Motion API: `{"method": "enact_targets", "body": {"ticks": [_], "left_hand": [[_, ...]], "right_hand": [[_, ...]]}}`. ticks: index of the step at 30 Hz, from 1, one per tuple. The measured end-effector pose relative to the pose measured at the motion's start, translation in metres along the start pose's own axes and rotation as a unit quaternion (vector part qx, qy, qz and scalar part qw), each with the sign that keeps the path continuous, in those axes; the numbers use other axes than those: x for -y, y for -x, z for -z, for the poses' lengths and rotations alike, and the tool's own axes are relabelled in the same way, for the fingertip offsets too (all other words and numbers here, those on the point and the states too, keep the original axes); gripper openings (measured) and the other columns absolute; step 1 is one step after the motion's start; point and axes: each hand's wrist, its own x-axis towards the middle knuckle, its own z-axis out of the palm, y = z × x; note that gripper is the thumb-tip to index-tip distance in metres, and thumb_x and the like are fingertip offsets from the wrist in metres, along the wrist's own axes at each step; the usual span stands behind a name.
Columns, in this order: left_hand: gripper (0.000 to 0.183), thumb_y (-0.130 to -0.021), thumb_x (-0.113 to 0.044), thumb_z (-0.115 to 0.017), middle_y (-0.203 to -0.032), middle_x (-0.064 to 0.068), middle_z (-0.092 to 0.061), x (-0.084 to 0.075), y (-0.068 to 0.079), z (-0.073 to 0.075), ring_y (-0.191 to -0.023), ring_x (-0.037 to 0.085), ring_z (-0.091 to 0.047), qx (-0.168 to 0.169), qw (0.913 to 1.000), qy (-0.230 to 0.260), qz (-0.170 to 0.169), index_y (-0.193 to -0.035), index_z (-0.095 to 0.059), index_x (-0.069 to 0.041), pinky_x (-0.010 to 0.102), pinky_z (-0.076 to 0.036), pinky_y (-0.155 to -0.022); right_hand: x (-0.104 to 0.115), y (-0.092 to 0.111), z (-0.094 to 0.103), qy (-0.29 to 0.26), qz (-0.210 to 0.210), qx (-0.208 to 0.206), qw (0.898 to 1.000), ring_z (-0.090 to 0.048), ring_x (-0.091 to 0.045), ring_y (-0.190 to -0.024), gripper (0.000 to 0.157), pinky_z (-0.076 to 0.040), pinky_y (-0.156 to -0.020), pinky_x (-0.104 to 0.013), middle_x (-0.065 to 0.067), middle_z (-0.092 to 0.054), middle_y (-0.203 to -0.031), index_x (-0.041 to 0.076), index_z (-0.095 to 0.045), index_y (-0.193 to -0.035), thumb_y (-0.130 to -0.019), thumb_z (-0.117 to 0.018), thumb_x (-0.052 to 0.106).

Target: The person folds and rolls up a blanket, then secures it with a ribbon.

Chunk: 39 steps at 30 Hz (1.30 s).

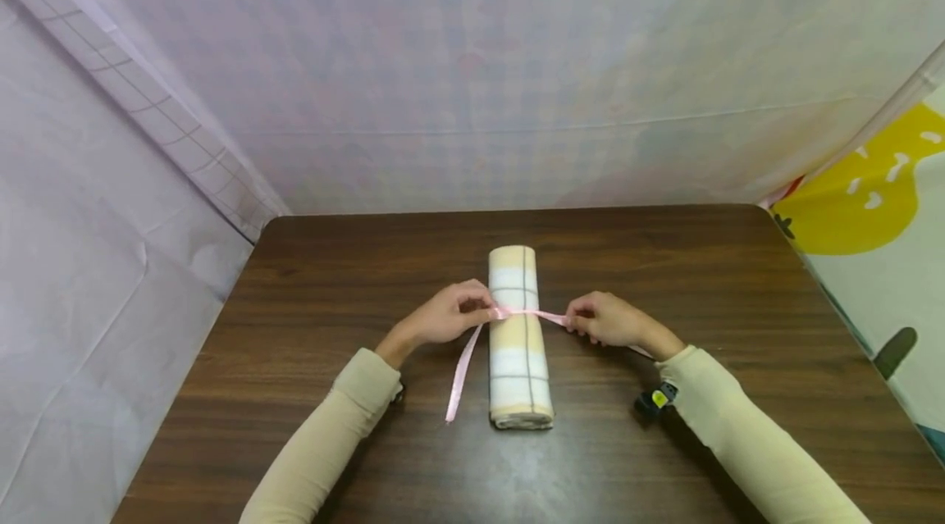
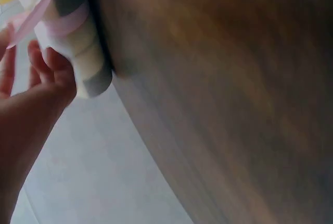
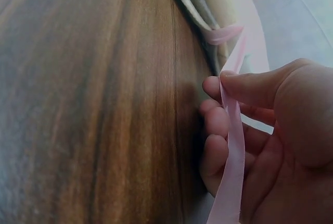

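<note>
A rolled cloth [image 1: 518,356], cream and white with thin grey lines, lies lengthwise on the brown table. Around its middle runs a pink ribbon [image 1: 550,316], which also shows as a band on the roll's side in the left wrist view. My left hand [image 1: 448,312] pinches the ribbon at the roll's left edge, and a loose tail hangs down beside the roll. Out to the right, my right hand [image 1: 607,319] pinches the other end between thumb and forefinger. In the right wrist view the ribbon [image 3: 235,151] passes across the curled fingers of that hand [image 3: 270,125].
The dark wooden table [image 1: 332,262] has rounded back corners. Behind it hangs a pale checked curtain [image 1: 472,81], with white sheeting [image 1: 96,262] on the left. A yellow printed shape [image 1: 864,196] shows on the cloth at right.
</note>
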Motion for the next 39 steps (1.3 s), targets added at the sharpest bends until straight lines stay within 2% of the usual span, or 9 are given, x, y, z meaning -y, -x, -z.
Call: {"method": "enact_targets", "body": {"ticks": [3,5,8,15,22,25,29,33,39], "left_hand": [[0.013,-0.098,-0.019,-0.063,-0.126,0.005,-0.064,0.002,-0.002,-0.006,-0.121,0.02,-0.056,-0.005,0.9997,0.019,-0.01,-0.104,-0.071,-0.01,0.036,-0.045,-0.102],[0.017,-0.1,-0.022,-0.06,-0.132,0.003,-0.062,0.002,-0.004,-0.009,-0.127,0.019,-0.053,-0.005,0.9997,0.022,-0.005,-0.111,-0.07,-0.012,0.037,-0.043,-0.105],[0.021,-0.101,-0.024,-0.058,-0.133,0.0,-0.063,0.002,-0.007,-0.012,-0.127,0.017,-0.054,-0.006,0.9994,0.034,-0.002,-0.117,-0.068,-0.014,0.035,-0.044,-0.105],[0.016,-0.096,-0.017,-0.066,-0.133,0.003,-0.064,0.001,-0.011,-0.011,-0.131,0.02,-0.053,-0.014,0.9964,0.084,0.001,-0.106,-0.075,-0.008,0.034,-0.04,-0.109],[0.023,-0.093,-0.02,-0.07,-0.127,0.0,-0.068,0.002,-0.013,-0.01,-0.124,0.014,-0.058,-0.014,0.9879,0.142,0.061,-0.113,-0.076,-0.01,0.032,-0.044,-0.105],[0.026,-0.092,-0.021,-0.071,-0.126,0.0,-0.068,0.002,-0.014,-0.012,-0.123,0.015,-0.059,-0.016,0.9849,0.157,0.071,-0.116,-0.075,-0.011,0.033,-0.044,-0.106],[0.027,-0.092,-0.018,-0.072,-0.122,0.006,-0.07,0.0,-0.016,-0.015,-0.118,0.018,-0.062,-0.017,0.9788,0.186,0.084,-0.116,-0.073,-0.006,0.032,-0.048,-0.101],[0.024,-0.09,-0.014,-0.073,-0.112,0.011,-0.073,-0.001,-0.018,-0.017,-0.105,0.015,-0.067,-0.037,0.9755,0.189,0.106,-0.111,-0.075,-0.002,0.029,-0.053,-0.09],[0.02,-0.087,-0.005,-0.074,-0.101,0.015,-0.075,0.0,-0.024,-0.023,-0.087,0.01,-0.068,-0.067,0.9733,0.19,0.11,-0.104,-0.073,0.005,0.027,-0.056,-0.079]], "right_hand": [[-0.001,0.0,-0.002,0.001,-0.001,-0.001,1.0,-0.051,-0.011,-0.052,0.019,-0.044,-0.043,-0.026,-0.001,-0.056,-0.068,0.008,-0.069,-0.084,-0.096,-0.055,0.002],[-0.001,0.0,-0.002,0.001,-0.001,0.0,1.0,-0.051,-0.011,-0.052,0.019,-0.044,-0.043,-0.026,-0.002,-0.056,-0.068,0.008,-0.069,-0.085,-0.096,-0.055,0.002],[-0.001,0.0,-0.003,0.002,-0.001,-0.001,1.0,-0.051,-0.011,-0.052,0.019,-0.044,-0.044,-0.025,-0.002,-0.056,-0.068,0.008,-0.069,-0.084,-0.096,-0.056,0.001],[-0.001,0.0,-0.004,0.008,0.004,-0.006,1.0,-0.051,-0.01,-0.052,0.019,-0.043,-0.045,-0.025,-0.001,-0.055,-0.067,0.008,-0.069,-0.084,-0.095,-0.055,0.001],[-0.004,-0.001,-0.004,0.004,0.005,-0.009,1.0,-0.05,-0.01,-0.051,0.019,-0.043,-0.044,-0.025,0.001,-0.054,-0.066,0.008,-0.069,-0.084,-0.095,-0.056,0.0],[-0.004,-0.001,-0.003,0.001,0.003,-0.009,1.0,-0.05,-0.011,-0.051,0.02,-0.043,-0.044,-0.025,0.002,-0.054,-0.066,0.009,-0.069,-0.083,-0.095,-0.056,0.0],[-0.003,-0.001,-0.003,-0.001,0.002,-0.008,1.0,-0.05,-0.011,-0.051,0.02,-0.043,-0.045,-0.025,0.001,-0.054,-0.066,0.008,-0.069,-0.084,-0.095,-0.055,0.0],[-0.002,0.0,-0.002,-0.004,0.002,-0.009,1.0,-0.05,-0.011,-0.052,0.02,-0.043,-0.045,-0.024,0.001,-0.054,-0.066,0.008,-0.069,-0.084,-0.094,-0.055,0.0],[-0.003,0.0,-0.002,-0.012,0.0,-0.011,1.0,-0.05,-0.012,-0.052,0.02,-0.043,-0.044,-0.025,0.0,-0.054,-0.066,0.008,-0.07,-0.084,-0.094,-0.055,0.0]]}}
